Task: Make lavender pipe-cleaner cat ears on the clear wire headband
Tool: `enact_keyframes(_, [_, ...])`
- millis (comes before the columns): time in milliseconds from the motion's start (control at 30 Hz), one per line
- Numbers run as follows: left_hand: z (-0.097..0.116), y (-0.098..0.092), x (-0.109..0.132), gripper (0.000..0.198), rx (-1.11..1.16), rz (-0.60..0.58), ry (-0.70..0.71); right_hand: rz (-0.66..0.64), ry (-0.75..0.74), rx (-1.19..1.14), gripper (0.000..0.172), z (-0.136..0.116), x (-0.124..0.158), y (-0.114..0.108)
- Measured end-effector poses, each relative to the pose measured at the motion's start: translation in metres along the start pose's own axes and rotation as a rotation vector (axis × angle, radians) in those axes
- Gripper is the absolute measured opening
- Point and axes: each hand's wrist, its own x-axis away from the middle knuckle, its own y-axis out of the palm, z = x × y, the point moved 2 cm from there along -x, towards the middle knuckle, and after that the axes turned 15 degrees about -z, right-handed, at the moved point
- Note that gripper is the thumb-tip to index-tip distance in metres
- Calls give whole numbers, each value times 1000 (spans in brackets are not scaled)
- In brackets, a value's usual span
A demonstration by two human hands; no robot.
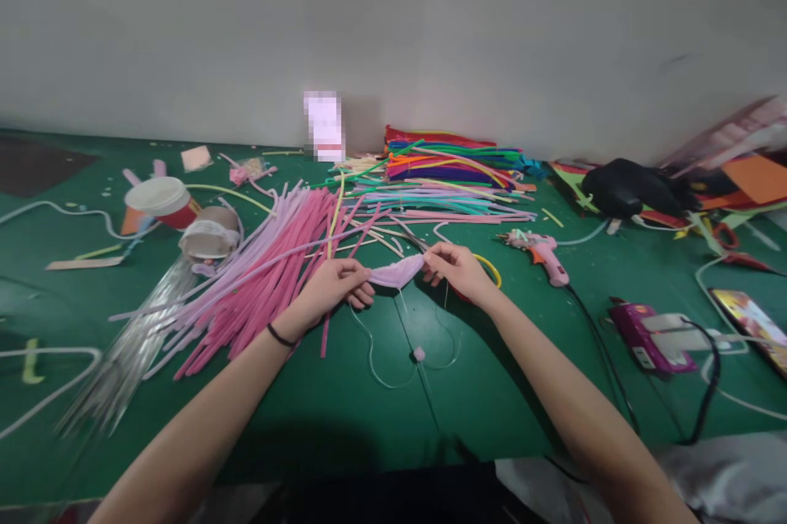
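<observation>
- Craftwork is seen at a green table [344, 417], where a pink fuzzy strip [398, 271] is held stretched between both hands, just right of a heap of pink pipe cleaners [270, 278].
- Its left end is pinched by the left hand [335, 288], its right end by the right hand [458, 270].
- Shaping appears to be under way; a steady pinch at both ends is judged necessary for any further bend.
- A glue gun [541, 255] is left lying near, to the right.
</observation>
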Motion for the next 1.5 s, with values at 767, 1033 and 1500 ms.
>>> enact_keyframes(767, [0, -1, 0, 18, -28, -16, 7, -71, -10, 205, 28, 0, 0, 19])
enact_keyframes(1033, [-4, -1, -4, 24, -38, -44, 39, 23, 32, -61, 31, 12, -3, 32])
enact_keyframes(1500, [2, 8, -12, 16, -66, -7, 84, 242, -14, -169, 30, 16, -13, 37])
